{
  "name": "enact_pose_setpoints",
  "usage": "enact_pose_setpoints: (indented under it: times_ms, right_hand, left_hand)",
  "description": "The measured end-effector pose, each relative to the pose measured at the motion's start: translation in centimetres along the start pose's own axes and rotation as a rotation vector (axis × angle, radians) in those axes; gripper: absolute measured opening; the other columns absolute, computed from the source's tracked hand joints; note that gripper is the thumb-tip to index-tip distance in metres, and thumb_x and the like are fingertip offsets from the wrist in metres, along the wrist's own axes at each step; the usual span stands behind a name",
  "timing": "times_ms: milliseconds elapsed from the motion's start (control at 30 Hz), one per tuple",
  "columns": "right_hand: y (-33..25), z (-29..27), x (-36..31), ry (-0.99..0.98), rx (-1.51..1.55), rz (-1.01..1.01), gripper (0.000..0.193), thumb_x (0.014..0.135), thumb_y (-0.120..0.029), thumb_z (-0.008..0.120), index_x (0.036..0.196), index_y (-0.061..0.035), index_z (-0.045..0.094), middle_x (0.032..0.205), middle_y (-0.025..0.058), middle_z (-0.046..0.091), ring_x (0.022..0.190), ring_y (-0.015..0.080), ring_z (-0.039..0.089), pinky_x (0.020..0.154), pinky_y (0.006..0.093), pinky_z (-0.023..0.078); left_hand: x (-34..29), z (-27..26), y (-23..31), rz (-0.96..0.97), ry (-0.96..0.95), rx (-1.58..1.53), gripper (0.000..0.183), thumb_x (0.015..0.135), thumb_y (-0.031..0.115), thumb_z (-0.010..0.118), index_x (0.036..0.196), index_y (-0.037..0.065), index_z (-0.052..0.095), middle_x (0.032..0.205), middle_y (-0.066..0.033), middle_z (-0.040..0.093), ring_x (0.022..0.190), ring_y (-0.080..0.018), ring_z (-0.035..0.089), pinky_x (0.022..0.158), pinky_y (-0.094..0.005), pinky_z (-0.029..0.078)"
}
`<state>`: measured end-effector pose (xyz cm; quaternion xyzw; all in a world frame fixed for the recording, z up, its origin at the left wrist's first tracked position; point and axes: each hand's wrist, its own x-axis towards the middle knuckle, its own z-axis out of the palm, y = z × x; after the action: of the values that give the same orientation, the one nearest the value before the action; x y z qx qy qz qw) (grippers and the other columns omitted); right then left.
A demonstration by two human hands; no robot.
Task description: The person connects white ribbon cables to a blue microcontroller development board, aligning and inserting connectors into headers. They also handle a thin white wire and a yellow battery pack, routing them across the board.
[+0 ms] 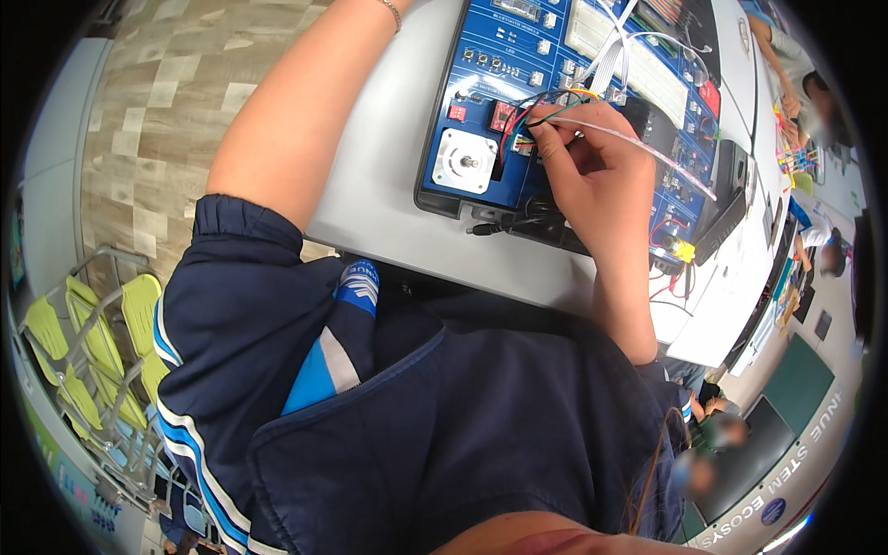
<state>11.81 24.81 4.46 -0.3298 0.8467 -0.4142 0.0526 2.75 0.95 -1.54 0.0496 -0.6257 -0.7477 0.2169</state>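
Observation:
My right hand (606,180) is over a blue electronics training board (532,60), its thumb and fingers pinched together on thin coloured jumper wires (521,129). The fingertips hide the wire ends. Beside them is a small red driver module (502,116), and left of the hand a square silver stepper motor (464,162) sits at the board's near corner. A thin pale strip (671,169) passes by the fingers toward the right. My left forearm (296,111) reaches up past the board's left side; the hand itself lies beyond the top edge.
The board rests on a white table (370,194). A black cable with a plug (486,228) lies at its near edge. White breadboards (601,35) and a grey ribbon cable (610,69) are farther back. A yellow gear motor (683,250) lies right. Green chairs (102,342) stand left; other people are at right.

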Motion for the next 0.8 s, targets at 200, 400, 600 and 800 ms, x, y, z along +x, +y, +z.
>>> enact_pose_setpoints:
  times_ms: [200, 400, 600, 800]
  right_hand:
    - [-2.1, -2.3, -1.3, 0.047, 0.552, 0.375, 0.024, 0.080, -0.002, 0.067, 0.103, 0.0032, 0.061, 0.076, -0.0034, 0.058, 0.051, -0.0050, 0.037, 0.045, 0.0121, 0.026]
    - [-1.6, -7.4, -4.9, 0.153, 0.432, 0.443, 0.019, 0.081, 0.000, 0.066, 0.100, 0.0032, 0.063, 0.078, -0.0001, 0.063, 0.061, -0.0013, 0.049, 0.054, 0.0124, 0.036]
    - [4.4, -14.6, -7.1, 0.266, 0.242, 0.299, 0.018, 0.082, -0.002, 0.066, 0.100, 0.0032, 0.063, 0.086, 0.0035, 0.065, 0.076, 0.0044, 0.057, 0.066, 0.0164, 0.044]
    - [9.5, -15.6, -5.3, 0.340, 0.018, 0.238, 0.020, 0.079, -0.006, 0.069, 0.099, -0.0020, 0.066, 0.080, -0.0009, 0.061, 0.063, 0.0020, 0.049, 0.054, 0.0160, 0.038]
  left_hand:
    - [-0.4, 0.0, 0.9, -0.022, 0.023, 0.101, 0.016, 0.082, 0.014, 0.057, 0.087, -0.001, 0.061, 0.076, -0.0043, 0.060, 0.067, -0.0091, 0.054, 0.060, -0.0215, 0.043]
    - [0.2, -0.5, 0.0, -0.020, -0.020, 0.112, 0.012, 0.083, 0.010, 0.055, 0.087, 0.000, 0.061, 0.075, -0.0028, 0.059, 0.066, -0.0079, 0.053, 0.059, -0.0202, 0.042]
    - [1.3, -2.3, -1.2, -0.029, -0.067, 0.297, 0.020, 0.086, 0.014, 0.055, 0.100, 0.003, 0.062, 0.081, 0.0037, 0.056, 0.071, -0.0037, 0.046, 0.064, -0.0172, 0.036]
    - [0.0, -1.4, 0.0, -0.022, -0.024, 0.244, 0.017, 0.084, 0.013, 0.056, 0.097, 0.004, 0.063, 0.079, 0.0035, 0.056, 0.066, -0.0024, 0.045, 0.057, -0.0165, 0.034]
